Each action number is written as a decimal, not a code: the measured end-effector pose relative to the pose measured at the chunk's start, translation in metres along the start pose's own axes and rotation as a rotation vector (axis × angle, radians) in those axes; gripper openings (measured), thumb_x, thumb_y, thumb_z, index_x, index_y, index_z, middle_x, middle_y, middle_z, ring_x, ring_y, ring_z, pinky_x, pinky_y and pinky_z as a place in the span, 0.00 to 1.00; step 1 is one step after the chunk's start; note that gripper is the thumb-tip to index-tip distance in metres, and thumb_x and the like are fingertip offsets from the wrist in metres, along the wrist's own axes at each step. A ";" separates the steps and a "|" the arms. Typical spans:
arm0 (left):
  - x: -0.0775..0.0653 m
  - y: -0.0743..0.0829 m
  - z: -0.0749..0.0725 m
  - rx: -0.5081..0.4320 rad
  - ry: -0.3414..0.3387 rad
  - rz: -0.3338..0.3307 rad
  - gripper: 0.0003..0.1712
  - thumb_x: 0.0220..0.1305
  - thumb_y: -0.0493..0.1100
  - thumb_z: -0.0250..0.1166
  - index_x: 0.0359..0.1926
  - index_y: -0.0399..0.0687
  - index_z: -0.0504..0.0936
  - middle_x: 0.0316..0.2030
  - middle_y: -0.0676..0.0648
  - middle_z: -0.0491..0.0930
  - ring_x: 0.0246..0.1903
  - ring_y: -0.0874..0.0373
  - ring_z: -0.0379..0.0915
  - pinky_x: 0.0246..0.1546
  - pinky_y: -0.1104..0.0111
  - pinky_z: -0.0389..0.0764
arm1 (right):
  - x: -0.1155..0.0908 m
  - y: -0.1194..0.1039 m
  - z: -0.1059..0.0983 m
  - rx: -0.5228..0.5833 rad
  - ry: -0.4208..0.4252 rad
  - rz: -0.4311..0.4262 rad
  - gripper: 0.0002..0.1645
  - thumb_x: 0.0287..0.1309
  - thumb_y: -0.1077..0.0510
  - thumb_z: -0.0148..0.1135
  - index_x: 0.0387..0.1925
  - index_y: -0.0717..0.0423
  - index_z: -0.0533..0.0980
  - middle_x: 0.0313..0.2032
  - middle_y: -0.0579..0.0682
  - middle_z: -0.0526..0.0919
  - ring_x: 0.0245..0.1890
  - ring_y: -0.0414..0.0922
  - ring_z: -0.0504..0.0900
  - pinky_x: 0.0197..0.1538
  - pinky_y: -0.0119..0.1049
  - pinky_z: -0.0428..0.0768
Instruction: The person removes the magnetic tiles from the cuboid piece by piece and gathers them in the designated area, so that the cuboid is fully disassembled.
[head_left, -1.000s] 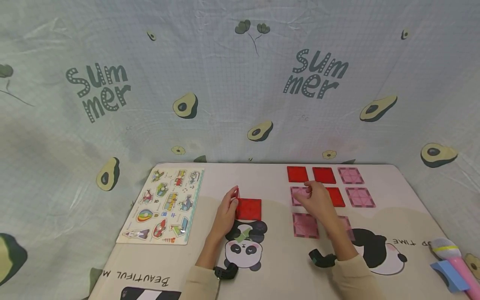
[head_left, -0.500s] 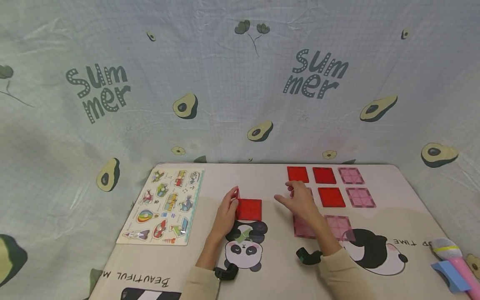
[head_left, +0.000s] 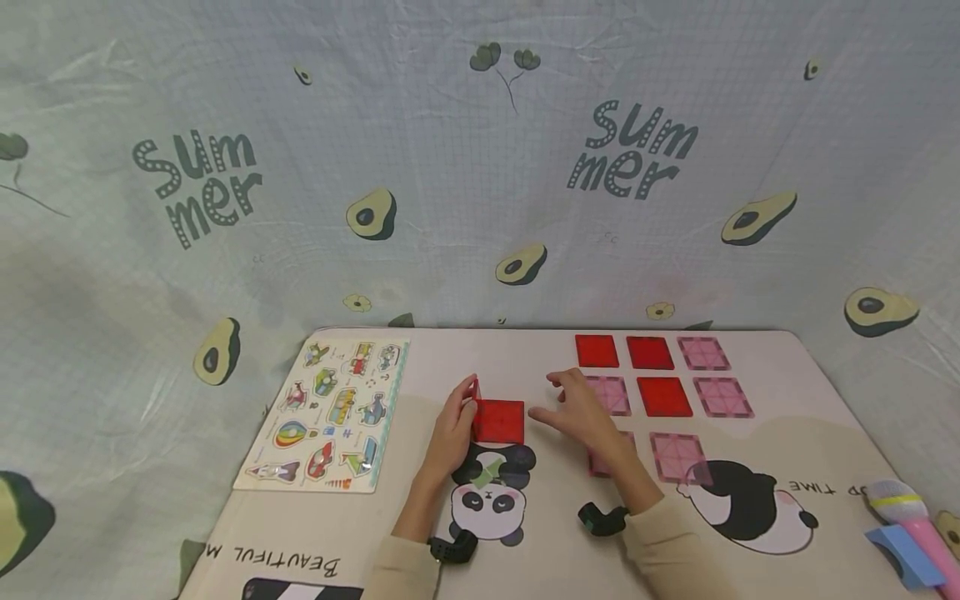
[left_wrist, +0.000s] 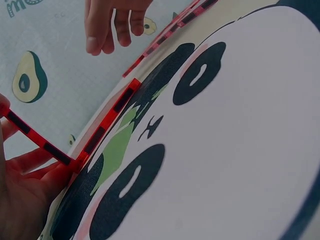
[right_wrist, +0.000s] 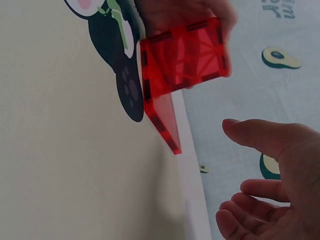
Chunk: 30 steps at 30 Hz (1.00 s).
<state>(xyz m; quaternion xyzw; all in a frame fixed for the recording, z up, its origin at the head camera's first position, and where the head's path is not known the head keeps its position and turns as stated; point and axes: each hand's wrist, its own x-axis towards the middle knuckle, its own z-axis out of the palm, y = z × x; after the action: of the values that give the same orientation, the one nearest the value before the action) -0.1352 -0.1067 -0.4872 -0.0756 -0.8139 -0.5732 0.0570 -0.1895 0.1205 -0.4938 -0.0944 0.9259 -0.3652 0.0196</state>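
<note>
My left hand (head_left: 451, 435) holds a red square magnetic tile (right_wrist: 187, 55) upright at the left edge of another red tile (head_left: 500, 422), which lies flat on the table. The two tiles meet in a corner, clearest in the left wrist view, where the upright tile (left_wrist: 37, 139) leans slightly outward. Just right of the flat tile hovers my right hand (head_left: 582, 410), thumb and fingers spread, with nothing in it. In the right wrist view, this hand (right_wrist: 295, 175) is apart from both tiles.
Red tiles (head_left: 664, 397) and pink tiles (head_left: 723, 397) lie in spaced rows at the right; my right arm partly covers one pink tile. A picture puzzle board (head_left: 322, 412) lies at the left. A pink toy microphone (head_left: 918, 533) and a blue block (head_left: 903, 557) lie at the right edge.
My right hand has moved left from above the pink tiles to beside the flat red tile, without carrying anything. My left hand and the two red tiles have stayed in place.
</note>
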 end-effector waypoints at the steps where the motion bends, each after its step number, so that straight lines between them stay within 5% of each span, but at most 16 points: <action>1: 0.000 0.000 0.000 0.001 -0.001 0.000 0.29 0.75 0.37 0.48 0.74 0.37 0.60 0.69 0.32 0.67 0.65 0.34 0.69 0.64 0.43 0.74 | 0.000 0.000 0.002 -0.002 -0.003 -0.004 0.43 0.49 0.45 0.76 0.64 0.57 0.72 0.58 0.57 0.75 0.51 0.51 0.79 0.46 0.43 0.88; 8: 0.001 -0.001 -0.001 0.008 -0.015 0.003 0.30 0.75 0.37 0.48 0.75 0.37 0.59 0.69 0.32 0.67 0.65 0.34 0.69 0.63 0.45 0.76 | 0.003 -0.004 0.015 0.003 -0.037 -0.032 0.43 0.48 0.47 0.77 0.64 0.58 0.72 0.56 0.55 0.75 0.49 0.49 0.78 0.49 0.42 0.86; 17: 0.013 -0.046 0.009 0.013 0.010 -0.001 0.30 0.77 0.41 0.48 0.76 0.49 0.58 0.71 0.37 0.66 0.67 0.37 0.68 0.65 0.44 0.74 | 0.004 -0.004 0.032 -0.002 -0.073 -0.057 0.44 0.43 0.49 0.80 0.62 0.59 0.74 0.50 0.54 0.76 0.46 0.46 0.76 0.51 0.43 0.85; 30: 0.012 -0.048 0.008 0.015 0.009 0.003 0.29 0.77 0.43 0.47 0.76 0.55 0.60 0.71 0.41 0.68 0.67 0.41 0.70 0.65 0.47 0.75 | 0.003 -0.007 0.042 -0.072 -0.131 -0.071 0.45 0.42 0.48 0.82 0.62 0.60 0.75 0.48 0.54 0.74 0.46 0.46 0.74 0.56 0.45 0.84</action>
<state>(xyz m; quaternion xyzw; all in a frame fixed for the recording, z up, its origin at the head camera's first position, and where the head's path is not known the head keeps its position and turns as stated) -0.1564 -0.1142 -0.5321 -0.0740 -0.8178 -0.5673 0.0620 -0.1874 0.0865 -0.5201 -0.1516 0.9313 -0.3250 0.0635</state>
